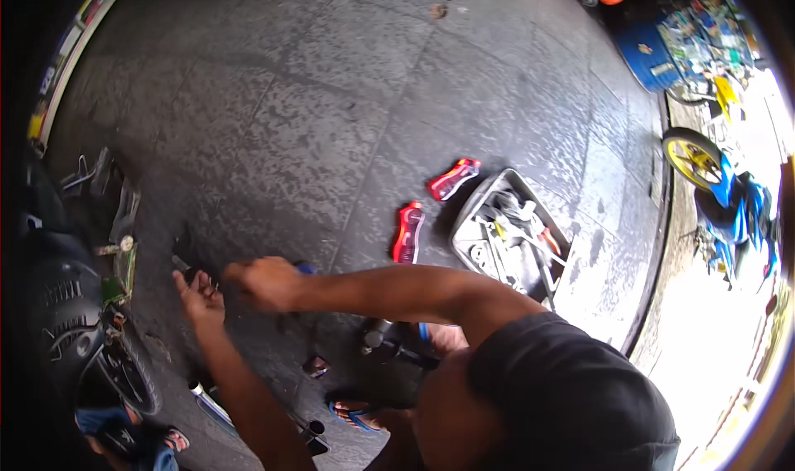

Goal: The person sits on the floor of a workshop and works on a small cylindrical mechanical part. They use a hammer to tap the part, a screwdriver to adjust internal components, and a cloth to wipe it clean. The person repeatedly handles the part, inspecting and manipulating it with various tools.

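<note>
Right hand (269, 283) blurred, forearm (373, 294) stretched leftward; left hand (202, 297) half-curled beside it

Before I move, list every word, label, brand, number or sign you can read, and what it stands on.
None reads clearly enough to quote.
Long strip, upper left: marks too small and blurred.
Blue barrel: pale patch, too small to read.
Two red bottles: any lettering is too blurred.
</note>
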Action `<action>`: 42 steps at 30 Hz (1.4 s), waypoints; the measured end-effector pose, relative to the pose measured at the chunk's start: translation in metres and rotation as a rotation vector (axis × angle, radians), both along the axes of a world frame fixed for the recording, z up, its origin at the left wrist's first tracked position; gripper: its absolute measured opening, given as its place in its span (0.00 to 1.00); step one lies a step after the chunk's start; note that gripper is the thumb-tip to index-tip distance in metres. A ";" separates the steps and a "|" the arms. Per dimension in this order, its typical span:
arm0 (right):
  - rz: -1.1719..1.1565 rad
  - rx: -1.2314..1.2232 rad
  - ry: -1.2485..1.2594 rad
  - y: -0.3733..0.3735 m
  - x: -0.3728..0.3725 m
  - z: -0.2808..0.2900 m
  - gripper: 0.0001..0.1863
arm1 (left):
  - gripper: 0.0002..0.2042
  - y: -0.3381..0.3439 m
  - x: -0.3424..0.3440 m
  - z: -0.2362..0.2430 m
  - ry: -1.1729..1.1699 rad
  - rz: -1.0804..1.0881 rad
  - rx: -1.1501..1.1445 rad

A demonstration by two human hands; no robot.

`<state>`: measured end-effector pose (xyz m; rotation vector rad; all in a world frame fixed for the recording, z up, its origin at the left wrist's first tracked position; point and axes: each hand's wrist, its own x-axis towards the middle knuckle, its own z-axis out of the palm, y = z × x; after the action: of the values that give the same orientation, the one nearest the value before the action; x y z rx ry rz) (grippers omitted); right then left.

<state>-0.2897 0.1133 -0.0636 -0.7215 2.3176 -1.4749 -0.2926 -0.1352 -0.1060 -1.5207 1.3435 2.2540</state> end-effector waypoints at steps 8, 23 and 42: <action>-1.141 0.670 0.111 0.328 0.108 -0.030 0.33 | 0.21 0.028 0.098 0.031 -0.069 -0.189 -0.377; -0.727 -0.632 -0.635 0.240 0.148 0.094 0.11 | 0.32 0.387 0.116 0.089 0.514 -0.626 0.774; 0.194 0.367 0.031 0.209 0.138 0.097 0.16 | 0.24 0.299 0.147 0.038 0.132 -0.198 0.306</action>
<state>-0.1516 0.3222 0.0331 -0.8360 2.3697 -0.9273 -0.1461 0.1638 -0.0683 -1.1084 1.0602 2.3333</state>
